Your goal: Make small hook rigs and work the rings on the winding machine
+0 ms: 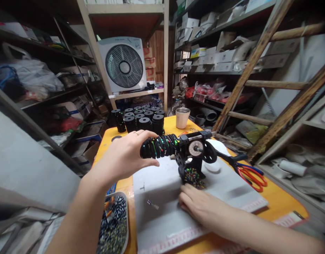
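A black ribbed spool (162, 146), with coloured beads and green bits along it, lies sideways on the shaft of a black geared winder (196, 146). My left hand (128, 151) is curled round the spool's left end, fingers over the top and thumb underneath. A pile of small multicoloured beads (192, 176) sits at the winder's foot. Just in front of it, my right hand (192, 203) rests low over the white board (162, 225), fingers bent and together. Its fingertips are partly hidden, so what they pinch cannot be made out.
Several black spools (143, 121) stand at the table's back, near a beige cup (182, 118). Red-handled scissors (252, 176) lie right of the winder. A tray of small dark parts (115, 222) is at the left. A small clear piece (153, 204) lies on the board.
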Tool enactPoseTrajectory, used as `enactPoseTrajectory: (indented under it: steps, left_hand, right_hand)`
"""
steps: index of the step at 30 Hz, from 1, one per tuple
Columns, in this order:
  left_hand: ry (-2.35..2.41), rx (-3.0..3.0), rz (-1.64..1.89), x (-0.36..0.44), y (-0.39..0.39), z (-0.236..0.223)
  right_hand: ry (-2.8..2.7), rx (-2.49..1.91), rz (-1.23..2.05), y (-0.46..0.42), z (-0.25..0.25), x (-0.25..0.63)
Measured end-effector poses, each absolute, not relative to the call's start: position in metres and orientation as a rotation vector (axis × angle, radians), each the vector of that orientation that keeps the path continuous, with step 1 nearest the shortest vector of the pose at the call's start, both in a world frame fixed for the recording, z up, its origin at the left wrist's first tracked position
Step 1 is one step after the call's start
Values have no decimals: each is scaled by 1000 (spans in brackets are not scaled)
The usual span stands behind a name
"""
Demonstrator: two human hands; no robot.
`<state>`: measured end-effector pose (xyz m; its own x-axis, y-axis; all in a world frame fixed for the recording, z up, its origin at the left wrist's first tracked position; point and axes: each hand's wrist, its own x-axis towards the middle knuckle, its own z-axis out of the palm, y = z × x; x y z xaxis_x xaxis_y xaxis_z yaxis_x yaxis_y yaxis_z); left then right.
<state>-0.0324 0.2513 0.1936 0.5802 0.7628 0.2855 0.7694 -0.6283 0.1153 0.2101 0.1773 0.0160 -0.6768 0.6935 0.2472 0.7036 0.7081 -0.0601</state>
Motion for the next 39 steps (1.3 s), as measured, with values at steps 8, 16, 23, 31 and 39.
enactPoseTrajectory:
  steps: [8,16,23,31,39]
  left_hand:
    - [-1326,-2680,-487,-41,247,190]
    - [-1399,-2630,-586,-42,244,180]
    - [-1330,-2707,-777,-44,251,172]
    - [-1339,-2741,-823,-44,250,173]
    - [-1350,-2733,-819,-43,251,172]
  right_hand:
    - [-2576,-1085,484,188,31,210]
    - [-2598,-926,224,180,72,196]
    - [-2091,-697,21,214,169,171]
    - [-2051,-604,-42,250,172,151]
    - [-2072,-609,-90,252,170,149]
